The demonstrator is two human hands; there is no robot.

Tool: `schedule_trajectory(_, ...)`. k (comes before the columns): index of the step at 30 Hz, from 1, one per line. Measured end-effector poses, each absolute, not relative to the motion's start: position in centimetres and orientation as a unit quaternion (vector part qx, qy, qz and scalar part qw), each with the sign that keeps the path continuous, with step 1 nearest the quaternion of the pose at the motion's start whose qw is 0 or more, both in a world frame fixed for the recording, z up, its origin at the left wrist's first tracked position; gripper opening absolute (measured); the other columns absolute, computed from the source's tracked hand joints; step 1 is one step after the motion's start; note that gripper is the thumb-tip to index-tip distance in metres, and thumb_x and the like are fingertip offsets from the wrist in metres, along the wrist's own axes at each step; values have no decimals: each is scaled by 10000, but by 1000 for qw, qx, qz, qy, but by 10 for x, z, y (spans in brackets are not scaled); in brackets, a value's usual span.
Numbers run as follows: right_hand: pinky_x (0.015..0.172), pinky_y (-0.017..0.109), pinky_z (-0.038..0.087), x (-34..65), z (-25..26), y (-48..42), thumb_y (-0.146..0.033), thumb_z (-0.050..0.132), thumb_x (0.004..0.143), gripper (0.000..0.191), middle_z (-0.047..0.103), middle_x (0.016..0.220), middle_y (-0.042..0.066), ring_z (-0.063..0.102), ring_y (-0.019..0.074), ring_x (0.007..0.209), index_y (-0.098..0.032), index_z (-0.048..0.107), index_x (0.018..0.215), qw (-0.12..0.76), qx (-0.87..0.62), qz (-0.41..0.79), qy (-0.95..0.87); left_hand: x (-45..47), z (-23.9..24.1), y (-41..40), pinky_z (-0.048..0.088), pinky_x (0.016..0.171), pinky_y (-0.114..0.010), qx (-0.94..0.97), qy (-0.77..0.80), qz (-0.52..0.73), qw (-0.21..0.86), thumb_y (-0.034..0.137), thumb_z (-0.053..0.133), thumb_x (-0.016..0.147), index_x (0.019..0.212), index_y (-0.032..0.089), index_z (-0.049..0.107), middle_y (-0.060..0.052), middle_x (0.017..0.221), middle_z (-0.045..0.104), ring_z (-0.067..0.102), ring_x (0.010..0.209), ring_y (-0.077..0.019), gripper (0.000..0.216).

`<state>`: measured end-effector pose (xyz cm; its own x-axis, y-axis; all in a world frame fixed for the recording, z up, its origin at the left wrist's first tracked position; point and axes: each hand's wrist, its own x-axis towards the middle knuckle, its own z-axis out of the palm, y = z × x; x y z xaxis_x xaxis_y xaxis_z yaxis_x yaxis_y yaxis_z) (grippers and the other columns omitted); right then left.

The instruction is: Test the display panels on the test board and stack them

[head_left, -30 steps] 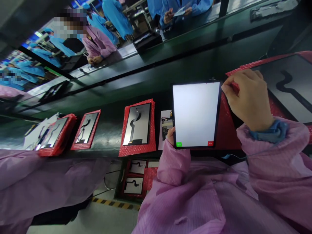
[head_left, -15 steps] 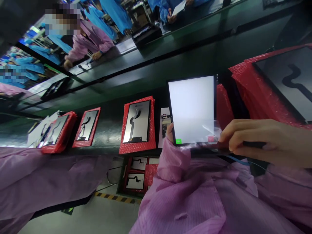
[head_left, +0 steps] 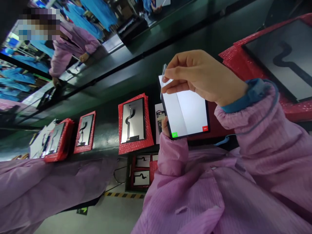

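Note:
A lit tablet-size display (head_left: 195,113) glows white, with a green block at its lower left corner and a red block at its lower right. My left hand (head_left: 165,126) grips its left edge low down; most of those fingers are hidden behind it. Over the upper part of the display, my right hand (head_left: 202,73) pinches a clear plastic film (head_left: 163,74) by the upper left corner. A faint slanting line divides the lit area into a greyer left side and a brighter right side. A blue band (head_left: 240,97) with a cord circles my right wrist.
Left of the display, a panel with a dark ribbon cable (head_left: 133,122) lies on red bubble wrap (head_left: 149,139). Further left are more wrapped panels (head_left: 86,130). A large panel (head_left: 287,61) rests on red wrap at right. Below the bench stands a crate (head_left: 129,185). Another person (head_left: 73,39) works opposite.
My right hand has moved from the display's lower right corner up and left across it, carrying the clear film. The red block now shows uncovered. My left hand keeps its hold.

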<state>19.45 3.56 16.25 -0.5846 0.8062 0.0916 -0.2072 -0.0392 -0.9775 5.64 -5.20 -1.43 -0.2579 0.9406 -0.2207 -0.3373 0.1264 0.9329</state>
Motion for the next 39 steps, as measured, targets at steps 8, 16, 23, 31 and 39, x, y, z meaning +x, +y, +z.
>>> schedule_trajectory(8, 623, 276, 391, 225, 162, 31, -118, 618, 823, 216, 542, 732, -2, 494, 117, 702, -204, 492, 671, 415, -382, 359, -743, 55, -17, -50, 576, 1050, -494, 222, 379, 676, 592, 619, 539, 892, 1143, 265, 731, -36, 1258, 762, 644, 1304, -322, 475)
schedule_trajectory(16, 746, 332, 429, 264, 131, 51, -198, 593, 827, 252, 613, 827, -39, 554, 107, 773, -261, 631, 1068, 386, -272, 293, -831, 59, -7, -44, 547, 1080, -529, 282, 421, 645, 572, 823, 399, 868, 1328, 281, 647, -61, 1489, 611, 525, 1434, -340, 753)
schedule_trajectory(23, 914, 455, 448, 274, 106, 66, -149, 694, 763, 175, 660, 889, 7, 606, 205, 978, -257, 630, 641, 458, -294, 289, -788, 44, -16, -38, 500, 1106, -609, 290, 467, 605, 577, 826, 267, 903, 1316, 234, 640, -122, 1398, 668, 500, 1445, -376, 812)
schedule_trajectory(31, 976, 446, 495, 269, 65, 92, -111, 604, 636, 239, 685, 906, 41, 629, 224, 962, -291, 580, 481, 615, -244, 416, -624, 39, -30, -40, 520, 1124, -585, 340, 518, 588, 520, 788, 72, 952, 1389, 221, 586, -109, 1437, 649, 491, 1468, -337, 882)
schedule_trajectory(39, 901, 357, 512, 270, 53, 103, -121, 600, 640, 213, 685, 938, 8, 620, 141, 914, -217, 479, 493, 626, -201, 519, -547, 41, -32, -45, 601, 1036, -529, 535, 564, 473, 416, 566, 535, 994, 1575, 305, 417, -49, 1468, 634, 560, 1407, -334, 648)
